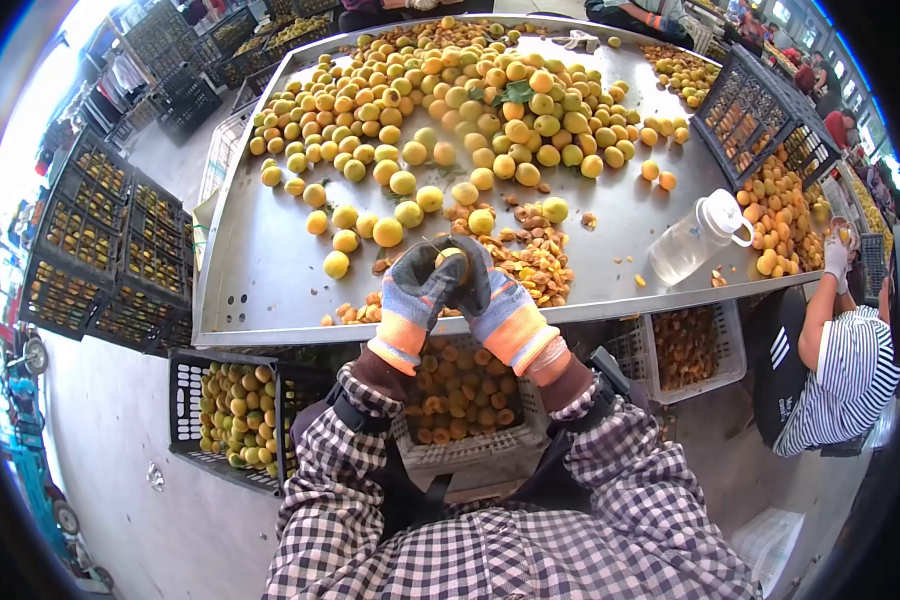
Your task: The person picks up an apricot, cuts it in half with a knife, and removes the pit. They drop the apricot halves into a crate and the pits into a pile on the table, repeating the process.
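Observation:
My left hand (413, 292) and my right hand (492, 293), both in grey-palmed gloves with orange and blue cuffs, come together over the table's near edge. Between their closed fingertips is a yellow-orange apricot (451, 254), partly covered by the gloves. Just beyond and to the right of my hands lies a heap of small orange-brown pieces (540, 262), apparently pits or scraps. Whole apricots (387, 232) are spread in front, rising to a large pile farther back. Under my wrists, a pale crate (460, 455) holds cut-looking orange fruit.
A lidded water bottle (692, 240) stands on the metal table (270, 290) to the right. A tilted black crate (745, 110) spills apricots near a co-worker's gloved hand (836, 255). Stacked crates (110, 240) flank the left; a black crate of apricots (185, 405) sits below.

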A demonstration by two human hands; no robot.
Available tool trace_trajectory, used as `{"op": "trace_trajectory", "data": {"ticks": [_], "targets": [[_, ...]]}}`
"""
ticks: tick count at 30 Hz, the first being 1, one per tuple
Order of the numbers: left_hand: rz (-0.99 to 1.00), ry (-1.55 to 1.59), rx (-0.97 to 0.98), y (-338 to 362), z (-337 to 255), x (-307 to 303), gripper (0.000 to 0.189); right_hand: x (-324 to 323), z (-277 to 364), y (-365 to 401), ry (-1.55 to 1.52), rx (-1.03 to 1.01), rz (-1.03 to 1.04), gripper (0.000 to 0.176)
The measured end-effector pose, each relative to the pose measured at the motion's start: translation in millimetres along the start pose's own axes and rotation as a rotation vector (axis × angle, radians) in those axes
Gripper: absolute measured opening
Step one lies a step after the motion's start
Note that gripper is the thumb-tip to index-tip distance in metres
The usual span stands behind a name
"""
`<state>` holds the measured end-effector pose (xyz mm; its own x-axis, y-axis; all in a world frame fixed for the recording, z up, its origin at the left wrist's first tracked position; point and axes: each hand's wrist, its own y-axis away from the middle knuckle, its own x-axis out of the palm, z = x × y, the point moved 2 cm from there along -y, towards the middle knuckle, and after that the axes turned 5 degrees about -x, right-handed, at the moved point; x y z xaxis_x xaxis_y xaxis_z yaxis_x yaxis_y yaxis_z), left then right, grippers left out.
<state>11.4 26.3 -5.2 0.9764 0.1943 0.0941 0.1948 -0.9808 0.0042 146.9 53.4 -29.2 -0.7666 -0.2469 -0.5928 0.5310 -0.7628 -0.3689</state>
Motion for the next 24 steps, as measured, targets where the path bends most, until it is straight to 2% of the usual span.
{"op": "trace_trajectory", "data": {"ticks": [1,8,10,14,15,16,17,18,20,23,24], "targets": [[0.009,0.02,0.087,0,-2,3,0.027,0,-3,0,-0.051,-0.001,0.019,0.059],[0.033,-0.03,0.123,4,-4,-2,0.027,-7,6,-7,-0.223,-0.126,-0.065,0.066],[0.032,-0.051,0.111,7,-6,-2,0.027,-4,5,-6,-0.388,-0.07,-0.045,0.065],[0.038,-0.1,0.163,7,3,-5,0.029,-4,7,-5,-0.402,0.0,0.002,0.064],[0.039,-0.1,0.163,7,7,-6,0.029,-1,4,-4,-0.601,0.069,-0.016,0.063],[0.017,-0.125,0.252,8,9,-7,0.032,1,2,-4,-0.801,0.138,-0.036,0.063],[-0.006,-0.15,0.341,9,10,-8,0.035,1,0,-4,-0.801,0.138,-0.036,0.063],[-0.006,-0.15,0.341,9,9,-9,0.035,-2,-3,-7,-0.807,0.152,-0.03,0.063],[0.087,-0.04,0.141,7,6,-13,0.043,-4,-5,-11,-0.817,0.165,-0.022,0.063],[0.084,0.119,0.048,3,-4,-11,0.048,-10,-12,-15,-1.035,0.336,-0.169,0.049],[0.088,0.081,0.071,0,-2,-16,0.051,-15,-7,-16,-1.146,0.288,-0.188,0.042]]}}
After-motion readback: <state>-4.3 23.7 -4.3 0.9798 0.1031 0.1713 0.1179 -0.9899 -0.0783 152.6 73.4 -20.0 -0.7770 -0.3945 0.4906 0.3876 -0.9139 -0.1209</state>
